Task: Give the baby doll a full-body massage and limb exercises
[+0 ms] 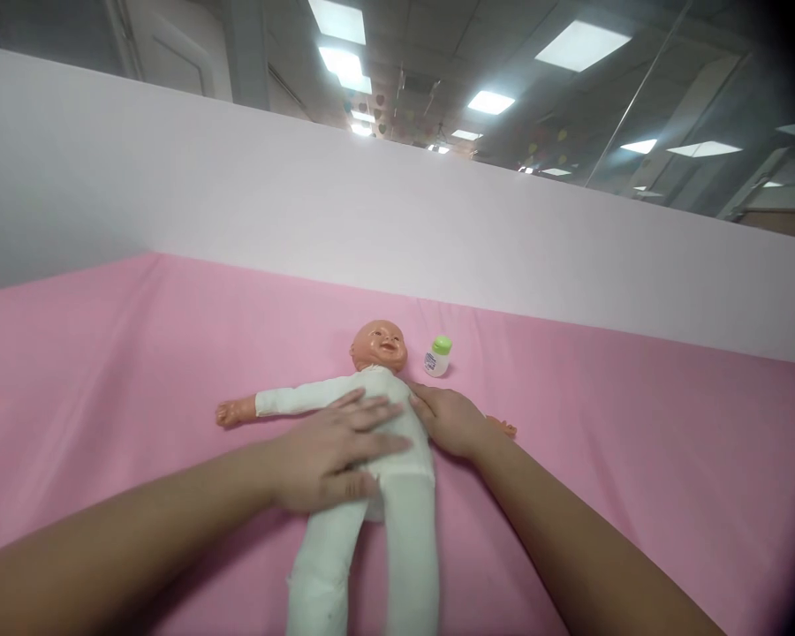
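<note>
A baby doll [407,495] with a white cloth body and hard plastic head and hands lies on its back, its head pointing away from me. Across its belly rests my left hand [337,450], fingers spread and slightly blurred. My right hand [454,420] lies against the doll's side and upper arm, on the right of its chest. Its thumb rests by the chest, and its other fingertips are partly hidden. Most of that doll arm is covered by my hand; only the small plastic hand shows. Beyond my right hand stands a small clear bottle [436,362] with a green cap.
Under the doll spreads a pink sheet [636,442] with soft creases. A white wall or panel [271,203] rises along its far edge, topped by glass or a mirror [517,79] where ceiling lights show.
</note>
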Tool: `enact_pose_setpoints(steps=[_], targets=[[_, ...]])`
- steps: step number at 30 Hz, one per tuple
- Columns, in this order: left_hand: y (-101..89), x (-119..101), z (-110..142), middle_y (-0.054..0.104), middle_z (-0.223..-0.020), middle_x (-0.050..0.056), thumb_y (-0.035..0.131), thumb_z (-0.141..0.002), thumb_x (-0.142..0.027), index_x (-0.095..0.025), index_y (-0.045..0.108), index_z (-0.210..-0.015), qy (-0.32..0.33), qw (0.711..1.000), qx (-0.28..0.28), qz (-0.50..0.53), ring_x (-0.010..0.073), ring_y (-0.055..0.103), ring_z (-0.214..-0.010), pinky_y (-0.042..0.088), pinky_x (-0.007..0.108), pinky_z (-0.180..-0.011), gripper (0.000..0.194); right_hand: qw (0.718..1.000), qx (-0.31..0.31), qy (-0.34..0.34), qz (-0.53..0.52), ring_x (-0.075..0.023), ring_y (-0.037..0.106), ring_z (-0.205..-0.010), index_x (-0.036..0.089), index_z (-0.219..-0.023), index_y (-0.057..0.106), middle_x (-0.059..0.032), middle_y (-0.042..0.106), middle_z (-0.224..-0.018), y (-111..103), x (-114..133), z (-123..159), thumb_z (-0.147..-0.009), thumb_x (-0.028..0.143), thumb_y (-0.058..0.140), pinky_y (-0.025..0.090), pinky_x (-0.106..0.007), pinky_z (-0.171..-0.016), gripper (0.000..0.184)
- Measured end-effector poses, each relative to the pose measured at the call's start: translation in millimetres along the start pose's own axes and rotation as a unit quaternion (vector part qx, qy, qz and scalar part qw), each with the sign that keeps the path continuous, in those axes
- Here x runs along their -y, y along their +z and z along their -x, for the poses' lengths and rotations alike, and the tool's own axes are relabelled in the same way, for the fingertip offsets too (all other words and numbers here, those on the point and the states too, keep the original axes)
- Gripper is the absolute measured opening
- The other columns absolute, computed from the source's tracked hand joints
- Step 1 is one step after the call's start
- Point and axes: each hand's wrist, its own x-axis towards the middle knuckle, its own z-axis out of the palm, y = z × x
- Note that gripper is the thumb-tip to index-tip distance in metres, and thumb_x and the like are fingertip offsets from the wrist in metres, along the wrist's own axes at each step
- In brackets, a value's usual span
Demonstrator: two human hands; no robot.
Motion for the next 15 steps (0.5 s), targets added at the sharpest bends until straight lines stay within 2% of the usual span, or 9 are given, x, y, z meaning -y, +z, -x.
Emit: enact_pose_setpoints(steps=[3, 5, 7, 9, 11, 13, 15], targets=[[0.2, 32, -1, 0.020, -0.171, 0.005, 0.038, -0.104, -0.060, -0.036, 0.033, -0.161, -0.121, 0.991, -0.026, -0.049, 0.0345, 0.019, -0.157, 0.011, 0.062, -0.125, 0.062, 1.000, -0.005, -0.016, -0.008, -0.0268, 0.067, -0.116, 0.030, -0.141, 0.060, -0.0055, 0.071, -0.130, 3, -3, -1, -0.108, 0.051, 0.029, 0.049, -0.041, -0.095, 0.050], [-0.5, 46, 0, 0.027, -0.169, 0.006, 0.033, -0.106, -0.059, -0.035, 0.032, -0.162, -0.172, 0.982, -0.048, -0.063, 0.0333, 0.026, -0.155, 0.016, 0.062, -0.124, 0.061, 0.999, -0.023, -0.034, -0.011, -0.0269, 0.062, -0.126, 0.028, -0.143, 0.058, -0.0060, 0.067, -0.139, 4, -4, -2, -0.109, 0.048, 0.030, 0.047, -0.044, -0.103, 0.049], [-0.9, 54, 0, 0.041, -0.163, 0.006, 0.029, -0.107, -0.058, -0.035, 0.034, -0.161, -0.210, 0.973, -0.069, -0.070, 0.0321, 0.038, -0.150, 0.019, 0.063, -0.123, 0.060, 0.997, -0.049, -0.065, -0.012, -0.0271, 0.052, -0.140, 0.026, -0.148, 0.054, -0.0067, 0.058, -0.151, 4, -1, 1, -0.108, 0.047, 0.035, 0.040, -0.047, -0.115, 0.049], [-0.5, 57, 0, 0.052, -0.155, 0.006, 0.026, -0.107, -0.058, -0.034, 0.038, -0.159, -0.237, 0.965, -0.081, -0.075, 0.0318, 0.048, -0.143, 0.020, 0.065, -0.121, 0.059, 0.988, -0.062, -0.137, -0.019, -0.0260, 0.041, -0.148, 0.024, -0.151, 0.050, -0.0071, 0.049, -0.159, 4, 9, 8, -0.106, 0.045, 0.042, 0.031, -0.048, -0.123, 0.051], [0.4, 59, 0, 0.057, -0.152, 0.007, 0.024, -0.107, -0.058, -0.032, 0.040, -0.158, -0.251, 0.962, -0.081, -0.077, 0.0318, 0.052, -0.138, 0.024, 0.065, -0.119, 0.059, 0.966, -0.040, -0.252, -0.038, -0.0237, 0.040, -0.150, 0.022, -0.149, 0.053, -0.0077, 0.049, -0.159, 3, 27, 21, -0.104, 0.042, 0.047, 0.027, -0.045, -0.125, 0.050], [1.4, 60, 0, 0.058, -0.150, 0.007, 0.024, -0.107, -0.058, -0.032, 0.041, -0.158, -0.255, 0.960, -0.077, -0.081, 0.0323, 0.054, -0.136, 0.026, 0.064, -0.118, 0.060, 0.929, 0.018, -0.363, -0.065, -0.0211, 0.044, -0.147, 0.020, -0.143, 0.059, -0.0078, 0.056, -0.152, 4, 50, 37, -0.103, 0.040, 0.049, 0.025, -0.041, -0.126, 0.046], [2.1, 60, 0, 0.059, -0.149, 0.007, 0.024, -0.107, -0.058, -0.033, 0.039, -0.158, -0.254, 0.960, -0.075, -0.084, 0.0326, 0.056, -0.134, 0.028, 0.061, -0.117, 0.060, 0.900, 0.088, -0.423, -0.058, -0.0202, 0.043, -0.148, 0.022, -0.141, 0.060, -0.0061, 0.059, -0.150, 6, 69, 50, -0.102, 0.044, 0.050, 0.016, -0.041, -0.129, 0.046]])
